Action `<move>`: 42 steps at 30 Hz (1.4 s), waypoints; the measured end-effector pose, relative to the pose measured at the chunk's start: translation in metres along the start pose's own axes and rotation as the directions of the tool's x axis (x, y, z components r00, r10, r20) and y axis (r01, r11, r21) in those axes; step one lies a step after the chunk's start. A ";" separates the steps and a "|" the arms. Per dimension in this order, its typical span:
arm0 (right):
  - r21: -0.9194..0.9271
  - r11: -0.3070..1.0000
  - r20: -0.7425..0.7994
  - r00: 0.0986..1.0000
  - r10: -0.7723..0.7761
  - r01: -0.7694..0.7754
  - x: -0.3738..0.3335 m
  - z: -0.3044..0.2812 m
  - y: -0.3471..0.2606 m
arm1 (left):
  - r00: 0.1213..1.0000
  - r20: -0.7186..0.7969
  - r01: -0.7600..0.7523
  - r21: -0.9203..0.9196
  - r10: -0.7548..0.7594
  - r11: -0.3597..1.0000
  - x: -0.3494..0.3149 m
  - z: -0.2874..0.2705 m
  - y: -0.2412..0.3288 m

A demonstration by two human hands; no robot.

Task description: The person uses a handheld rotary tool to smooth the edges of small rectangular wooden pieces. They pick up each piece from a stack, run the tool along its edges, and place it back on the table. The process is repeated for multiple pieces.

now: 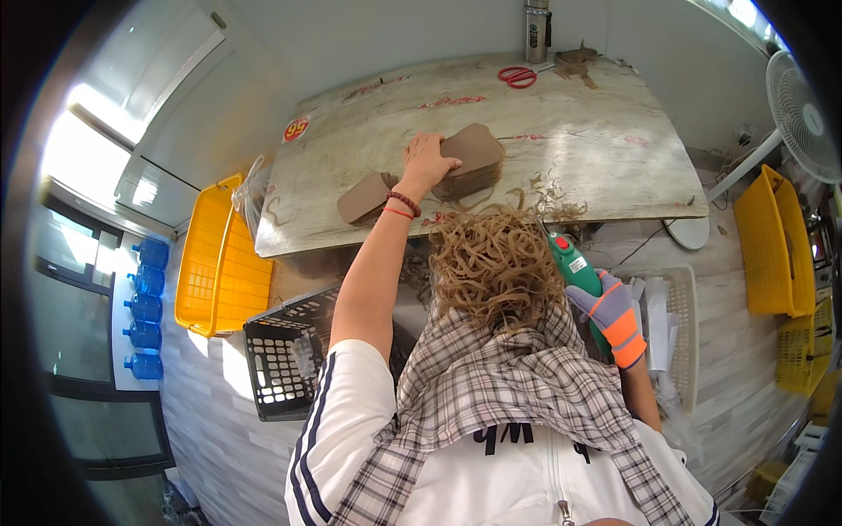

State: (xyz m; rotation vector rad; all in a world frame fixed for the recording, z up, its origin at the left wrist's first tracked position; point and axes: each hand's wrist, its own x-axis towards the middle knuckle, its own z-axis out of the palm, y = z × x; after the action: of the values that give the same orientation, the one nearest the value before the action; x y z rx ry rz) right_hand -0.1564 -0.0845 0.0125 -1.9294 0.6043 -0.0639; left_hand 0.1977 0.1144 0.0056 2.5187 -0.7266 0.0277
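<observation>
My bare left hand [427, 167] reaches over the table and grips the left side of a stack of brown rounded-corner sheets [474, 151], its thumb at the near edge. A smaller stack of similar brown pieces [364, 198] leans by my left wrist. In a grey and orange glove, my right hand [614, 314] is wrapped around a green handheld electric cutter [574, 263] with a red button, its tip near the table's front edge. Between my arms a heap of curly brown offcut strips [495, 263] lies on the plaid cloth [491, 368] over my lap.
On the worn table [351, 114] lie red-handled scissors [517, 77], near a steel flask [537, 31] and brown scraps [579, 61]. Yellow crates [210, 254] stand left and right, a black crate [276, 359] by my left arm, a white basket [688, 333] and a fan [802, 114] at right.
</observation>
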 end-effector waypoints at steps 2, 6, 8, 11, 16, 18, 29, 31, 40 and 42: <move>0.011 1.000 -0.006 1.000 0.014 -0.014 0.001 -0.002 0.000 | 0.984 -0.163 -0.082 -0.021 0.077 0.996 -0.006 0.002 0.008; -0.013 1.000 -0.020 1.000 0.016 -0.016 0.003 -0.003 -0.002 | 0.950 -0.276 -0.146 0.022 0.146 0.989 -0.014 -0.008 0.016; -0.012 1.000 -0.018 1.000 -0.003 0.003 0.003 -0.002 -0.003 | 0.966 -0.226 -0.125 0.015 0.125 0.992 -0.018 -0.017 0.013; 0.022 0.999 -0.019 0.999 -0.044 0.045 0.004 -0.002 -0.003 | 0.979 -0.048 0.111 -0.698 -0.200 0.708 -0.034 -0.023 0.019; 0.110 0.990 -0.036 0.996 -0.082 0.086 0.005 -0.002 -0.039 | 0.962 -0.011 -0.116 -0.922 -0.274 -0.369 -0.085 -0.019 0.086; 0.078 0.988 -0.071 0.990 -0.125 0.131 0.008 0.000 -0.048 | 0.956 -0.010 -0.175 -0.823 -0.294 -0.541 -0.092 -0.008 0.101; 0.271 0.959 -0.008 0.997 -0.079 0.078 -0.001 0.007 -0.069 | 0.948 0.066 -0.178 -0.699 -0.311 -0.693 -0.109 0.009 0.135; 0.275 0.958 -0.006 0.997 -0.076 0.075 -0.002 0.008 -0.070 | 0.944 0.083 -0.171 -0.708 -0.321 -0.685 -0.111 0.015 0.135; 0.253 0.961 -0.063 0.993 -0.102 0.115 0.000 0.005 -0.075 | 0.960 0.155 -0.037 -0.755 -0.234 -0.654 -0.131 0.031 0.147; 0.265 0.957 -0.078 0.992 -0.100 0.118 0.002 0.003 -0.078 | 0.955 0.176 -0.018 -0.768 -0.238 -0.640 -0.136 0.033 0.152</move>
State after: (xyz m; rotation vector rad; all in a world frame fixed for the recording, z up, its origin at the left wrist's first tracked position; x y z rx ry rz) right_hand -0.1242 -0.0583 0.0788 -1.6987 0.5029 -0.2664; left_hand 0.0010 0.0556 0.0270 0.3902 0.0394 -0.4115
